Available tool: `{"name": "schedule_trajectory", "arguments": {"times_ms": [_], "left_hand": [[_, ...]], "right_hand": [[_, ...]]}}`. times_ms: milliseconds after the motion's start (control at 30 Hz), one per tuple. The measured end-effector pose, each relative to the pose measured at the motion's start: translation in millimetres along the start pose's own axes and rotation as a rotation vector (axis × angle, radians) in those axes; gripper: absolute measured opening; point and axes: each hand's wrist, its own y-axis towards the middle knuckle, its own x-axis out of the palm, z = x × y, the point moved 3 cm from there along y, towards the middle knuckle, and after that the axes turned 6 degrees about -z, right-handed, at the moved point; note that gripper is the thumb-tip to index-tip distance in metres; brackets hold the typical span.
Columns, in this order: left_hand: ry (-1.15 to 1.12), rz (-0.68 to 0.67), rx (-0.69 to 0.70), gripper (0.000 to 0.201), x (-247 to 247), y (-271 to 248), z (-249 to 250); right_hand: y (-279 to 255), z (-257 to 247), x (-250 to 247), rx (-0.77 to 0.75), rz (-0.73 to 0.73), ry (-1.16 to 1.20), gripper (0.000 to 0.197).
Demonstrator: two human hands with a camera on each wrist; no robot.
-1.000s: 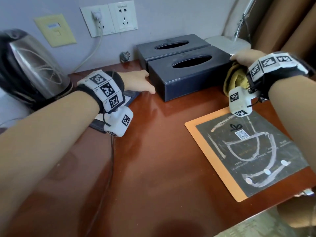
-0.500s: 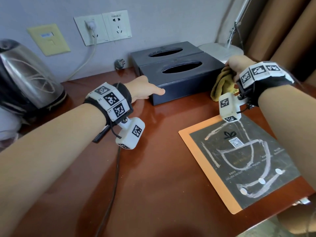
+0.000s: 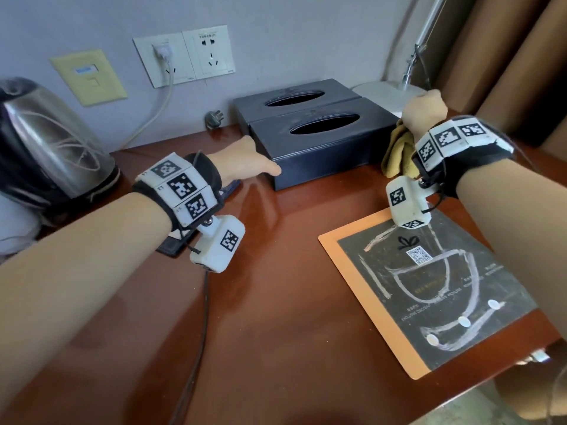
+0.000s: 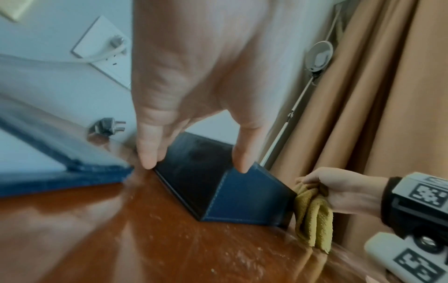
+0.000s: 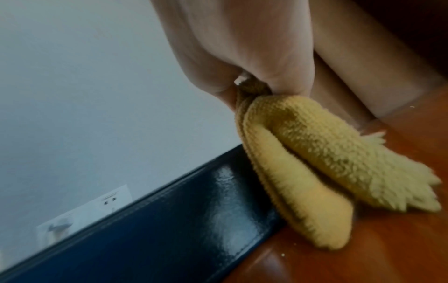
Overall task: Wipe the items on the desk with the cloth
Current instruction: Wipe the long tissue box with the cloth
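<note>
The right hand (image 3: pixel 425 113) is closed tight around the top of a bunched yellow cloth (image 3: pixel 399 153). The rest of the cloth hangs down along the right end of the front tissue box (image 3: pixel 322 145), and its bottom folds reach the desk (image 3: pixel 276 286). Held like this, the cloth is likely rubbing that end of the box.

The left hand (image 3: pixel 245 162) is at the other end of the same box. Its fingers (image 4: pixel 148 151) are straight and spread, and the tips press on the box's left end and front corner. It grips nothing. It looks like it is there to keep the box from sliding while the cloth pushes from the other side.

The box is long and low. Its long side runs left to right, along the back edge of the desk, and its oval hole faces up. A second box (image 3: pixel 294 98) just like it sits right behind, nearer the wall. The cloth's long way runs up and down.

A kettle (image 3: pixel 52 142) stands at the back left corner. A dark board with an orange rim (image 3: pixel 429 286) lies by the front right corner. The wrist views are blurry, so I cannot be sure how hard the cloth presses on the box.
</note>
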Motion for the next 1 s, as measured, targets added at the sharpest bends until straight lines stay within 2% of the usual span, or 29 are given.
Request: {"name": "schedule_trajectory", "arguments": {"times_ms": [67, 167, 233, 267, 333, 400, 467, 600, 667, 900, 1000], "left_hand": [[0.115, 0.033, 0.017, 0.073, -13, -10, -4], [0.243, 0.007, -0.002, 0.073, -30, -26, -14], [0.285, -0.010, -0.031, 0.071, -38, -35, -21], [0.269, -0.012, -0.023, 0.064, -39, -37, -23], [0.168, -0.017, 0.024, 0.050, -34, -41, -20], [0.086, -0.009, 0.091, 0.062, -23, -40, -11], [0.061, 0.003, 0.154, 0.069, -11, -36, -2], [0.173, 0.032, 0.163, 0.067, 5, -29, 6], [0.229, 0.044, 0.155, 0.067, 7, -28, 8], [0.294, 0.058, 0.136, 0.060, 2, -28, 8], [0.297, -0.010, 0.109, 0.070, -4, -30, 7]], "right_hand": [[-5, -9, -1, -0.017, 0.153, 0.132, 0.035], [-23, -27, 0, -0.148, 0.033, 0.132, 0.041], [-37, -42, 8, -0.316, -0.049, -0.012, 0.042], [-39, -46, 16, -0.349, -0.098, -0.079, 0.042], [-38, -49, 24, -0.327, -0.079, -0.132, 0.041], [-35, -41, 17, -0.189, 0.010, -0.144, 0.042], [-31, -27, 12, -0.116, -0.071, -0.175, 0.043], [-22, -23, 16, -0.179, -0.309, -0.374, 0.033], [-18, -28, 20, -0.199, -0.367, -0.435, 0.027], [-18, -28, 22, -0.255, -0.365, -0.467, 0.027], [-20, -30, 24, -0.269, -0.373, -0.467, 0.028]]}}
